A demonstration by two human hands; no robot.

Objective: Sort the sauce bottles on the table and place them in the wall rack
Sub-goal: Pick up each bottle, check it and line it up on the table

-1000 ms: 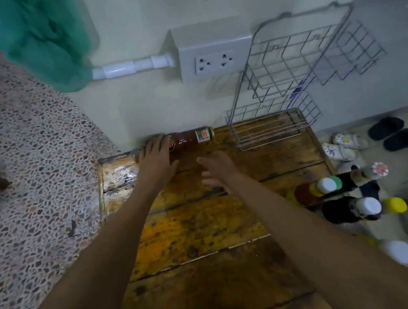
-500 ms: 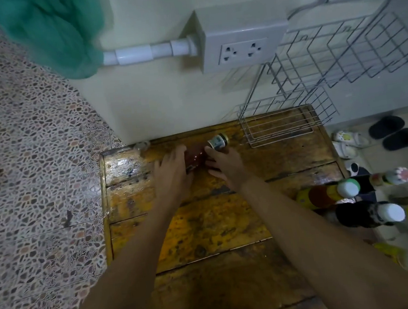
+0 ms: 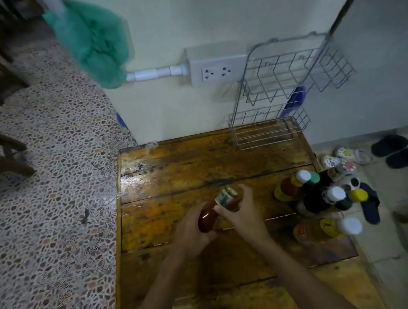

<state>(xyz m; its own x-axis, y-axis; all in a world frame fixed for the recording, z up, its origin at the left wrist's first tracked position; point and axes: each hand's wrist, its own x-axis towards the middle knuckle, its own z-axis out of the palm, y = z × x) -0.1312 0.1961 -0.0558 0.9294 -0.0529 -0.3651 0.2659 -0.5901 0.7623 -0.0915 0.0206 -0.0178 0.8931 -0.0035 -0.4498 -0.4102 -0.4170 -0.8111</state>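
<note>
Head view: glossy, dark red sauce bottle point(image 3: 210, 216), cylindrical with a paper label, is gripped at its base by the left hand point(image 3: 191, 232) and at its neck by the right hand point(image 3: 245, 215), above the worn plank table point(image 3: 174, 167). Earlier it lay at the wall. Wire rack point(image 3: 289, 71) holds nothing.

A dark red sauce bottle point(image 3: 210, 216) is held tilted above the wooden table point(image 3: 174, 167), a cluster of capped bottles point(image 3: 318, 193) stands at its right edge, and the wire wall rack point(image 3: 288, 81) hangs behind.
</note>
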